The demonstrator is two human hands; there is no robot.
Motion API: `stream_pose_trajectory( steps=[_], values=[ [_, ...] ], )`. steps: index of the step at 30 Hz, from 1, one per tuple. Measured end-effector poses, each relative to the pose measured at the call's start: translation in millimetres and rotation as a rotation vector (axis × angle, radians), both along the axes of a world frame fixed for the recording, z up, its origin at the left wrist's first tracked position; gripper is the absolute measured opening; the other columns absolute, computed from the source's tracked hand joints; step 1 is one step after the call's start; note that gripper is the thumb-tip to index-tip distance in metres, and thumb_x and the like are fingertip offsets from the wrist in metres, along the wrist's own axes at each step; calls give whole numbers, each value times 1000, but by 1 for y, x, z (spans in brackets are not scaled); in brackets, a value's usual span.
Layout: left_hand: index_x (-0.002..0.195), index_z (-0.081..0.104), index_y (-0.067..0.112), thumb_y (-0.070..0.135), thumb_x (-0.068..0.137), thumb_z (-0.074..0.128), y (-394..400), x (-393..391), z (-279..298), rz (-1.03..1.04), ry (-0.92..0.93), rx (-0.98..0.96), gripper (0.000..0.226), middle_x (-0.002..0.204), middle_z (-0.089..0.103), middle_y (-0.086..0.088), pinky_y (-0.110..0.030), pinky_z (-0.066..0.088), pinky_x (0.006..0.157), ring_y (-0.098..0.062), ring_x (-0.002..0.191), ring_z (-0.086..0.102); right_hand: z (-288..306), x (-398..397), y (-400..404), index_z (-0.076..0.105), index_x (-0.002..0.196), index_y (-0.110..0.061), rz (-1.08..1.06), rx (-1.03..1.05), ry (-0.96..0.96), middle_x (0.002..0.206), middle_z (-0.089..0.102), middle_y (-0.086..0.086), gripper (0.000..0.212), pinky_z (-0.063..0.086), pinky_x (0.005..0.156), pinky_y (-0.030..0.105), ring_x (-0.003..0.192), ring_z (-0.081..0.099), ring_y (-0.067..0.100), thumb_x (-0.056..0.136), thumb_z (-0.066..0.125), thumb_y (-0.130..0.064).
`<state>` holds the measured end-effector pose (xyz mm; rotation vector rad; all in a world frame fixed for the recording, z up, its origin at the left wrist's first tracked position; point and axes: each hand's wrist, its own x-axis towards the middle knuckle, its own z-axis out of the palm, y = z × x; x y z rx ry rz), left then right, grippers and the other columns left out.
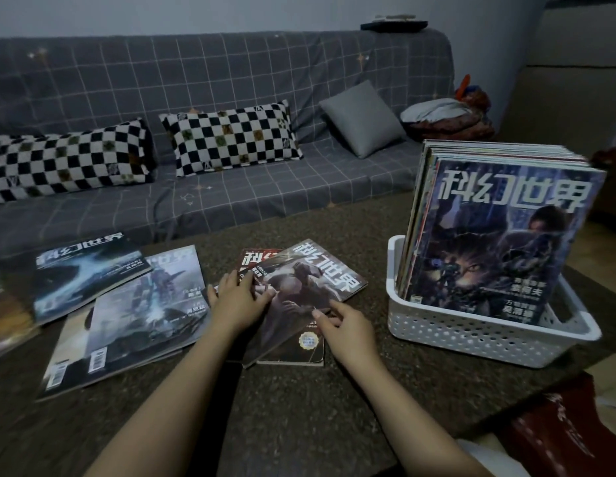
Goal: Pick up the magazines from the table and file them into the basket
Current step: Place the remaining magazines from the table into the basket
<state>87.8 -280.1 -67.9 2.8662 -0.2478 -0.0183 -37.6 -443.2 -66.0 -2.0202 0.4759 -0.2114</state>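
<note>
Flat magazines (310, 290) beside filled basket (471, 335)

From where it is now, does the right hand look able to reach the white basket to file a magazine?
Probably yes. The right hand rests on the top magazine, and the dark table between it and the white basket is bare. The filed magazines stand toward the back, leaving a gap in front.
</note>
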Motion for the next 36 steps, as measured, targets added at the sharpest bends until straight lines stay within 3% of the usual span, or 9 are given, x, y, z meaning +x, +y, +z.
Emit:
stream_pose_trajectory(
  steps=[6,9,14,18,20,28,31,33,36],
  values=[
    [135,43,27,82,60,57,10,9,12,80,14,17,94,130,48,-19,-42,29,105,-36,124,42,3,11,6,47,135,-8,-56,70,-16,118,65,12,59,48,92,33,108,61,22,83,67,-28],
    [119,55,16,74,60,67,14,4,22,142,-21,27,84,119,55,-17,-39,41,95,-33,112,52,4,17,6,46,135,-11,-103,168,-69,118,64,11,59,49,94,38,105,61,21,81,69,-18],
    [106,54,9,35,88,62,28,-24,39,173,-7,-273,32,109,65,-16,-34,42,75,-34,103,60,9,14,12,33,141,-8,-175,295,-66,112,64,12,67,50,87,34,92,60,17,83,67,-9],
    [88,54,14,29,86,65,48,-60,61,267,-66,-660,19,91,66,-10,-33,42,71,-29,88,62,30,-4,16,66,107,-8,-128,230,-146,85,67,-3,21,45,62,13,84,65,13,86,61,-9],
    [87,57,12,27,87,65,49,-78,80,247,-82,-831,17,83,65,-7,-30,41,63,-26,79,60,51,-15,10,67,106,-7,-145,215,-244,81,65,-5,20,40,54,7,73,59,5,88,61,-12],
    [105,64,17,26,93,57,-29,-123,140,14,-68,-1275,17,97,69,1,-21,49,69,-14,91,65,144,-74,-61,58,125,-4,-276,143,-514,109,62,0,36,43,81,21,98,57,11,89,60,-12],
    [105,65,21,21,92,59,-76,-133,150,-72,44,-1354,15,91,68,7,-10,49,60,-5,81,62,159,-92,-109,61,121,0,-366,68,-573,112,66,13,34,43,70,8,96,58,15,87,61,-8],
    [109,68,13,17,88,64,-106,-133,150,-99,112,-1364,22,100,72,-4,-22,54,74,-11,84,66,165,-102,-138,63,118,2,-419,15,-601,112,66,16,32,43,67,1,95,58,15,86,61,-5],
    [111,68,4,6,85,66,-145,-135,149,-155,141,-1356,27,104,71,-8,-26,54,83,-11,80,65,170,-115,-173,65,116,-3,-472,-30,-620,111,69,12,30,50,90,27,99,63,20,86,62,-6]
  ],
)
